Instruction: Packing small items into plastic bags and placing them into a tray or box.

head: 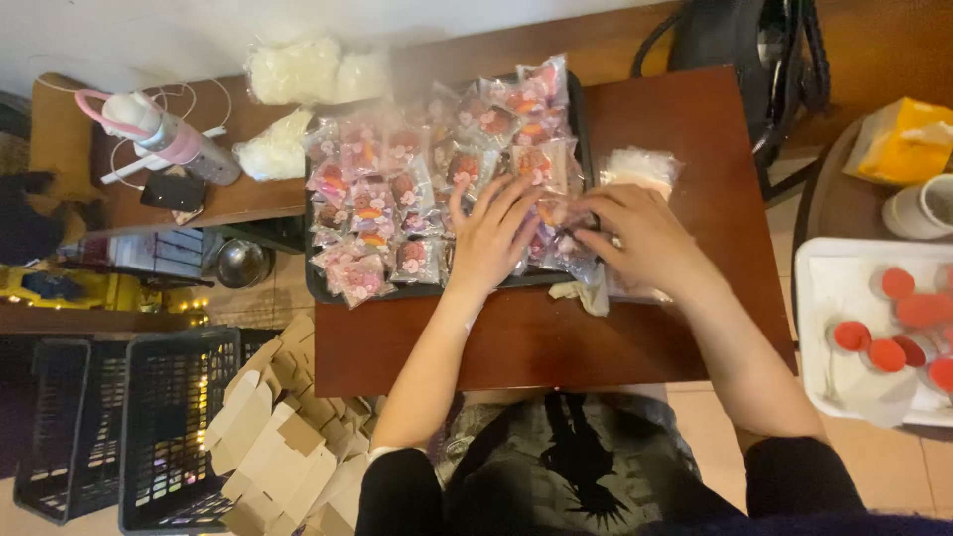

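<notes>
Far to the left of the fingers, a pink and white bottle (164,139) lies on a side counter (248,194), next to a dark phone (173,191). Below it stand black baskets (149,437) and a pile of flat cardboard boxes (283,437).

A dark tray (328,293) sits on the brown counter (556,342). It is full of little snack packets (397,194) with pink flowers on them. Some clear bags (298,71) lie behind the tray.

The left hand (491,238) lies flat on the packets, and its fingers (476,203) are spread wide. Just to the right, the right hand (645,238) rests on the packets at the tray's right edge. Its fingers (596,203) are bent and close together and touch a packet (561,213) between the two hands. I cannot tell if they pinch it. A clear bag (640,164) lies just behind the right hand.

Far to the right, a white tray (824,298) holds red caps (893,328). A yellow pack (903,139) and a white cup (923,208) sit behind it.
</notes>
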